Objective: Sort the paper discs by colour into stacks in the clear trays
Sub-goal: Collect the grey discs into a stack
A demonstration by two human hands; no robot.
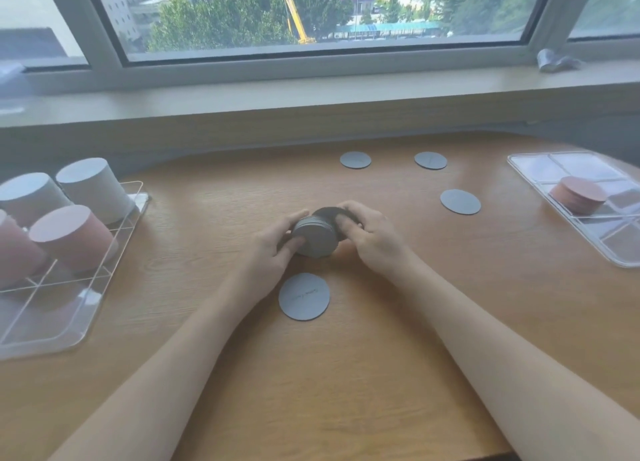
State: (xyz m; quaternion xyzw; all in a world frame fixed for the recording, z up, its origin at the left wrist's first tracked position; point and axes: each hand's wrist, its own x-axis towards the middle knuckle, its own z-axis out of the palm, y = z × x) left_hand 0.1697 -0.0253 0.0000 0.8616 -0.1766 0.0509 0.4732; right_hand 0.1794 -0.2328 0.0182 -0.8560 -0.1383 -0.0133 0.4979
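You hold a short stack of grey discs [313, 237] low over the middle of the wooden bench [346, 374], tipped so its flat face looks back at you; your left hand [273, 249] cups its near side with curled fingers [294, 242] on that face, and your right hand [372, 237] pinches a dark grey disc [332, 213] against the stack's far edge, which reads as squaring up or adding to the pile before it goes to a tray. Four loose grey discs lie flat on the bench: one just in front of your wrists [304, 296], one to the right of your right hand [460, 201], and two farther back near the window side [355, 159] [430, 160]; judged from that, the gathering is not finished. The near disc carries a faint line of writing, too small to read. The clear tray on your left [52, 332] holds tall stacks already, two grey-white [93, 189] [29, 197] at the back and pink ones [69, 237] in front, each in its own compartment so the colours stay apart. The clear tray on your right [616, 253] holds one low pinkish-brown stack [578, 194] in a middle compartment.
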